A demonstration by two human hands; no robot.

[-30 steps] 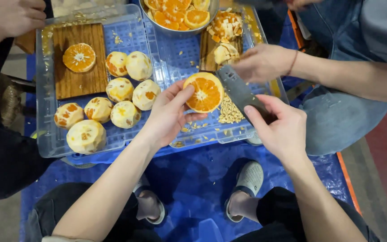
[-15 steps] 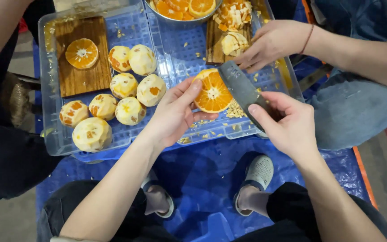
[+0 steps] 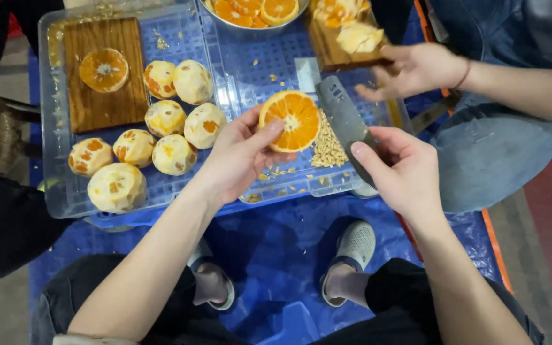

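My left hand (image 3: pixel 237 156) holds a peeled orange half (image 3: pixel 291 120) with its cut face up, over the clear plastic tray (image 3: pixel 55 185). My right hand (image 3: pixel 404 169) grips the handle of a broad grey knife (image 3: pixel 342 118), whose blade lies just right of the orange half, tip pointing away from me. A pile of pale seeds (image 3: pixel 328 148) sits on the tray below the blade.
Several peeled whole oranges (image 3: pixel 161 134) lie on the tray's left part beside a wooden board (image 3: pixel 97 102) with an orange half (image 3: pixel 103 69). A metal bowl of orange halves (image 3: pixel 253 11) stands at the back. Another person's hand (image 3: pixel 416 67) reaches to a second board (image 3: pixel 340 48).
The view has shifted slightly. My left hand has turned the orange half more face up, and the knife blade now stands just beside it. The other person's hand moved off the second board.
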